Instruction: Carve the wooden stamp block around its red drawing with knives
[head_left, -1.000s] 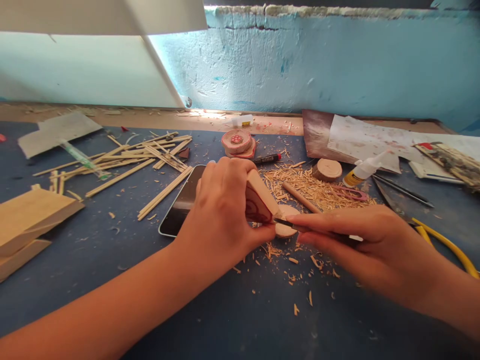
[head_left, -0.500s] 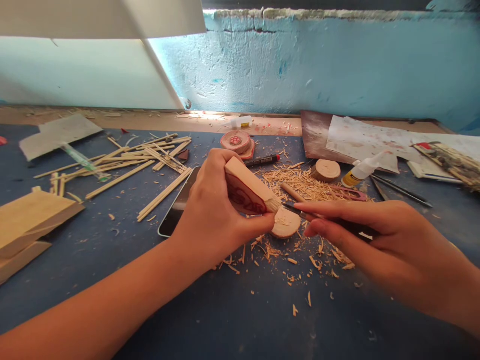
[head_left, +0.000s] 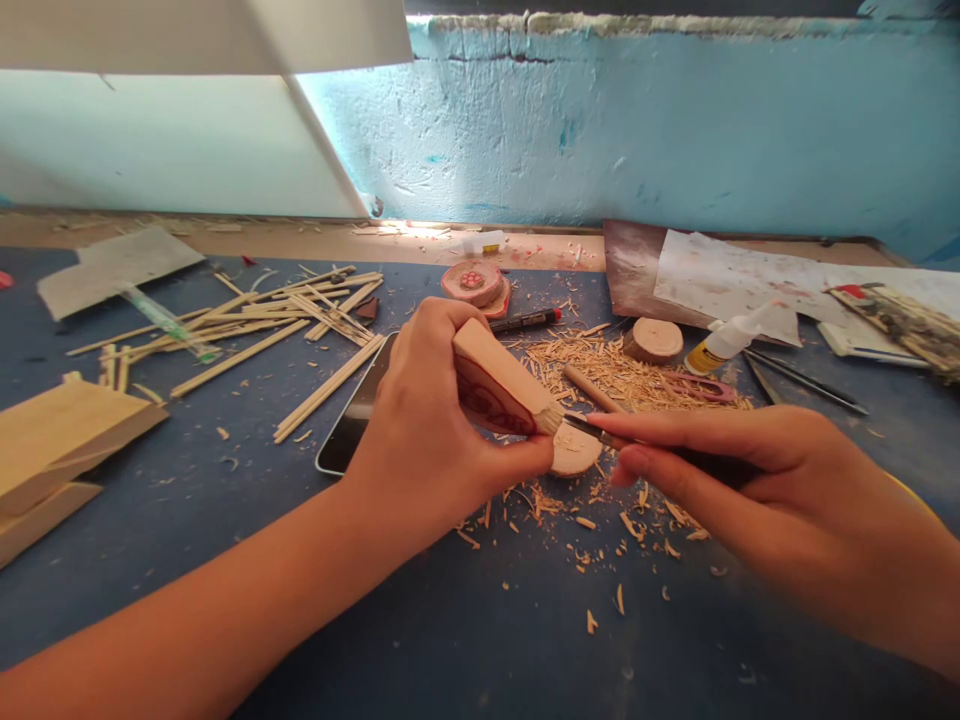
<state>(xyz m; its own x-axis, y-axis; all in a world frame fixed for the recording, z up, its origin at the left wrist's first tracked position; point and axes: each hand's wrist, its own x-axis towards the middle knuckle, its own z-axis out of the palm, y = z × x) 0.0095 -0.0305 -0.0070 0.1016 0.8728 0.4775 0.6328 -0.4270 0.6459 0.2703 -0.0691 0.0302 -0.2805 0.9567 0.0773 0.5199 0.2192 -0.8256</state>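
Observation:
My left hand (head_left: 431,420) is closed around a pale wooden block (head_left: 499,385) with a red drawn pattern on its near face, held tilted above the blue table (head_left: 450,620). My right hand (head_left: 750,480) pinches a thin dark carving knife (head_left: 600,428) whose tip touches the block's lower right corner. Under that corner lies a round wooden disc (head_left: 576,450) among wood shavings (head_left: 622,372). A dark phone (head_left: 358,415) lies flat behind my left hand, partly hidden by it.
Several thin wooden sticks (head_left: 255,320) are scattered at the left, wooden boards (head_left: 60,430) at the far left edge. Behind are a painted round piece (head_left: 472,283), a red marker (head_left: 529,320), another disc (head_left: 654,339), a glue bottle (head_left: 724,340), papers (head_left: 735,275) and a blue wall.
The block was tipped from standing on the disc to a flatter tilt, lifted slightly. My right hand drew back right, then brought the knife tip back against the block's corner.

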